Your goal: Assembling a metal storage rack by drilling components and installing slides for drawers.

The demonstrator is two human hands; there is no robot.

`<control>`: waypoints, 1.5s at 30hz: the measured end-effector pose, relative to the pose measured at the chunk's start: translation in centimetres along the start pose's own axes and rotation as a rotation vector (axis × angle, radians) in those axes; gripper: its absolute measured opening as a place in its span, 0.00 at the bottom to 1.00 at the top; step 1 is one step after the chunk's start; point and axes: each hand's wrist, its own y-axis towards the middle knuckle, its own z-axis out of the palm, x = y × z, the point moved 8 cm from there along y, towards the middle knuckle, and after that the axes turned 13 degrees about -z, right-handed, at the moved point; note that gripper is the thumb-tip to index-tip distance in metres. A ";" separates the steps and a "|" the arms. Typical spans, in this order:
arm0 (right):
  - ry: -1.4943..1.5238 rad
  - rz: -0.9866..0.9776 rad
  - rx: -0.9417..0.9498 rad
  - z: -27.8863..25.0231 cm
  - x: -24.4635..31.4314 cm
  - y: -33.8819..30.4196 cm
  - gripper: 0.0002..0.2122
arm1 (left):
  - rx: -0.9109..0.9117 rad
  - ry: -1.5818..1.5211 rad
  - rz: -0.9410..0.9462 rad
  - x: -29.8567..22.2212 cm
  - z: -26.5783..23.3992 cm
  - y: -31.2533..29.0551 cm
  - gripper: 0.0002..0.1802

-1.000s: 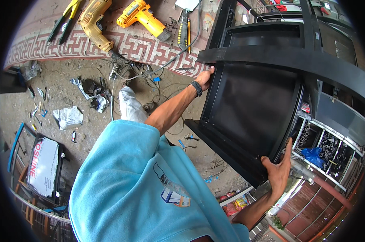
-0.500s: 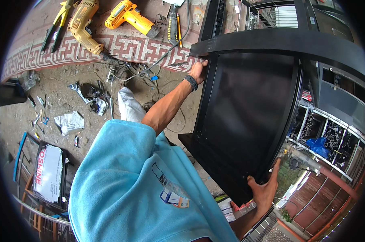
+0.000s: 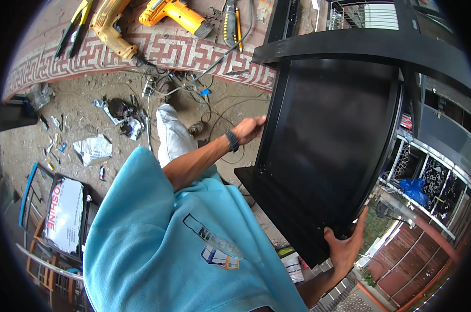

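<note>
A large black framed panel, with a dark smooth face inside a raised black border, stands tilted in front of me. My left hand, wearing a dark wristwatch, grips its left edge about midway along; the fingertips are partly hidden by the border. At the near right corner my right hand is wrapped round the edge, thumb on the front face and the other fingers along the outer side. Across the far end of the panel runs a wide black bar.
On a patterned ledge at the back lie yellow-handled cutters, a worn corded drill, a yellow cordless drill, a utility knife and a pencil. Cables and scraps litter the ground. A rack with a blue bag stands right.
My left hand has slid nearer to me along the panel's left edge. My right hand keeps its hold on the corner. The whole view has shifted slightly.
</note>
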 end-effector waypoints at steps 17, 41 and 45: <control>-0.053 -0.040 -0.017 -0.2 -0.6 0.0 0.49 | -0.010 -0.214 -0.034 -0.2 -0.5 0.6 0.13; 0.016 -0.084 0.011 -0.1 0.0 0.5 0.48 | -0.068 -0.158 -0.049 -1.4 0.0 0.5 0.13; 0.035 -0.067 -0.003 -0.2 0.0 0.3 0.48 | -0.086 -0.223 -0.048 -0.7 0.9 0.4 0.15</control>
